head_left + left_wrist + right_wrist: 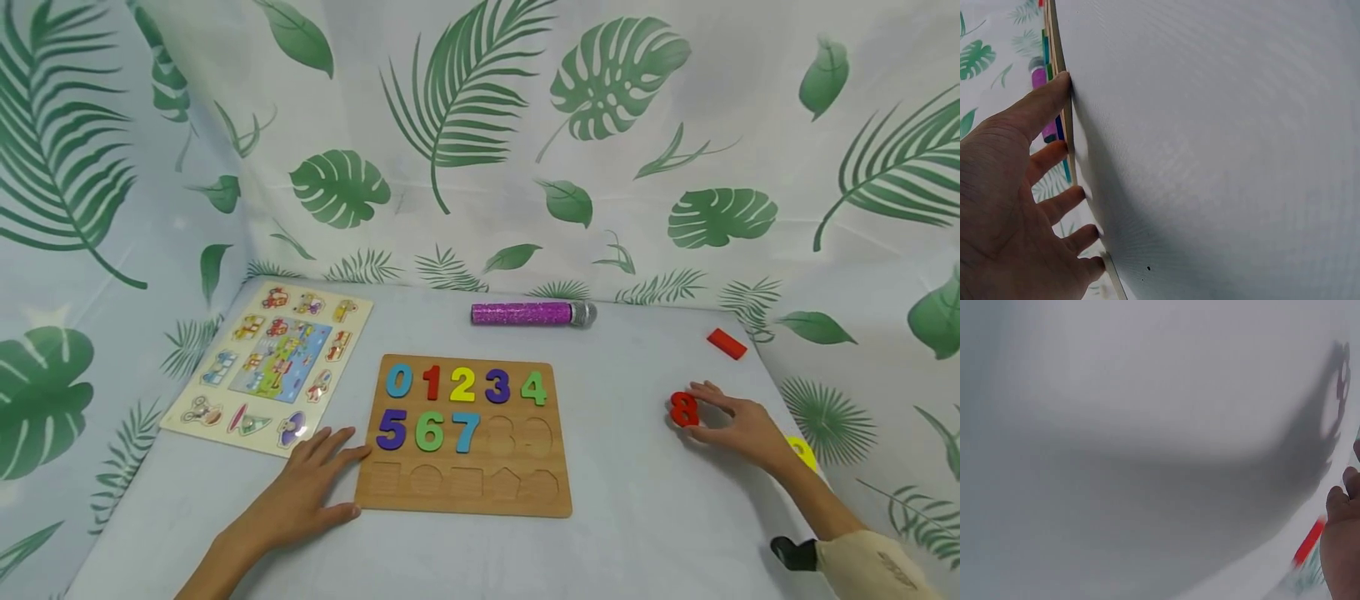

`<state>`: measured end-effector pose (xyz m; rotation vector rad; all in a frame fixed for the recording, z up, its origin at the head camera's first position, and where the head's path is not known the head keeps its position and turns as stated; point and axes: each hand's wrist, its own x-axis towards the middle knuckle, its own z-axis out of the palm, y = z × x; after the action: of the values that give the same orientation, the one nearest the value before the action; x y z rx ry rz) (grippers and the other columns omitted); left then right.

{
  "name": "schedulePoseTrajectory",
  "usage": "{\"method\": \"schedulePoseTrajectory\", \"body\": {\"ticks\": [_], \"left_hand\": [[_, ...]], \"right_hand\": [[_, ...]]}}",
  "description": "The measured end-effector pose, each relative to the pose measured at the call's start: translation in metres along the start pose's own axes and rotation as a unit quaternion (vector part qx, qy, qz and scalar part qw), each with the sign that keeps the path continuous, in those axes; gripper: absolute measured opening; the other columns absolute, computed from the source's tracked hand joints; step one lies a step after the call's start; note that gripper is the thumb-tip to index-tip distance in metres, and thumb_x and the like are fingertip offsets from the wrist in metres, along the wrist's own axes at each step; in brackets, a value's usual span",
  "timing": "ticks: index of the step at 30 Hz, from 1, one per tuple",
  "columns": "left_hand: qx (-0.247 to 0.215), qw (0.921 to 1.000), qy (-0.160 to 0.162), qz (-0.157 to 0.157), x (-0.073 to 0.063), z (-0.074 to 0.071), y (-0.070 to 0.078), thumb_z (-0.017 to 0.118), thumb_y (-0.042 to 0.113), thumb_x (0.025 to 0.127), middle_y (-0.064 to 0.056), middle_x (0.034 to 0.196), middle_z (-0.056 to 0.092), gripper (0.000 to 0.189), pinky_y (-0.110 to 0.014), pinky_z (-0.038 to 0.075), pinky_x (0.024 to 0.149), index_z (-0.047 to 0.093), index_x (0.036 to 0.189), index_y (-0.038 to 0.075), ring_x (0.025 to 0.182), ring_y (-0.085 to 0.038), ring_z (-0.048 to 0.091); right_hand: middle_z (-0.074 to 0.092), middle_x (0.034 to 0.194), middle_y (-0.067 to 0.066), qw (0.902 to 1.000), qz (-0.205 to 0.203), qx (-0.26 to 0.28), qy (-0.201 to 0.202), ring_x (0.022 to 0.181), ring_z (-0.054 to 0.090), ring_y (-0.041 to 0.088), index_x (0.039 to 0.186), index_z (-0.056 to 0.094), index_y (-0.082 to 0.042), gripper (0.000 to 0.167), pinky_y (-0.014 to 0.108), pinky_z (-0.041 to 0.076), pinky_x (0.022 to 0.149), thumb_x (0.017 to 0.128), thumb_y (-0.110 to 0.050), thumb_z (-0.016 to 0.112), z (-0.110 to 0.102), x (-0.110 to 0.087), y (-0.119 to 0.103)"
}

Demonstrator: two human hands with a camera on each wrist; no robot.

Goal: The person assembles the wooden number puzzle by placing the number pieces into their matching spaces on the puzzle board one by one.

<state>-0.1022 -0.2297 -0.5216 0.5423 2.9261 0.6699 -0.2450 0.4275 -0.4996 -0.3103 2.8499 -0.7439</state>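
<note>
A red number 8 (684,409) is pinched between the thumb and fingers of my right hand (738,429), over the right side of the table. In the right wrist view only part of the right hand (1344,550) shows, at the right edge. My left hand (303,492) lies spread at the left side of a wooden number board (551,500), its fingertips and thumb touching the edge. Numbers 0 to 7 sit in the board; several slots are bare, including an 8 shape. The left wrist view shows the left hand (1016,187) with fingers extended along the board's edge.
A red rectangular block (727,343) lies at the back right. A yellow piece (801,452) is partly hidden by the right forearm. At the back lies a purple glittery microphone (521,313). A picture puzzle board (183,417) lies at the left, beside the left hand.
</note>
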Motion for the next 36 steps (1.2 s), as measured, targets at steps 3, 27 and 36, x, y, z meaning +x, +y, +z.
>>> {"method": "schedulePoseTrajectory", "body": {"ticks": [3,27,36], "left_hand": [[-0.002,1.0,-0.001,-0.001,0.0,0.0,0.0,0.079,0.048,0.079,-0.011,0.156,0.034,0.077,-0.064,0.02,0.113,0.05,0.146,0.022,0.142,-0.045,0.022],[-0.004,0.9999,-0.007,-0.006,0.001,0.0,0.001,0.079,0.049,0.079,-0.009,0.157,0.033,0.076,-0.065,0.02,0.112,0.051,0.145,0.024,0.143,-0.045,0.021],[-0.002,0.9999,-0.008,-0.01,0.001,-0.001,0.001,0.078,0.049,0.08,-0.009,0.157,0.033,0.075,-0.064,0.02,0.113,0.051,0.145,0.024,0.143,-0.044,0.02]], "right_hand": [[0.041,0.148,0.025,0.9989,-0.037,0.024,0.013,0.135,0.037,0.048,0.146,0.049,-0.008,0.077,0.072,0.038,0.094,0.082,-0.036,0.081,0.017,0.014,-0.024],[0.056,0.139,0.012,0.9699,-0.214,0.115,0.017,0.132,0.048,0.031,0.13,0.066,-0.01,0.065,0.051,0.041,0.104,0.071,-0.024,0.09,0.121,0.054,-0.171],[0.058,0.138,0.01,0.9676,-0.234,0.096,0.004,0.138,0.038,0.035,0.131,0.065,-0.014,0.066,0.057,0.03,0.11,0.074,-0.038,0.088,0.144,0.051,-0.193]]}}
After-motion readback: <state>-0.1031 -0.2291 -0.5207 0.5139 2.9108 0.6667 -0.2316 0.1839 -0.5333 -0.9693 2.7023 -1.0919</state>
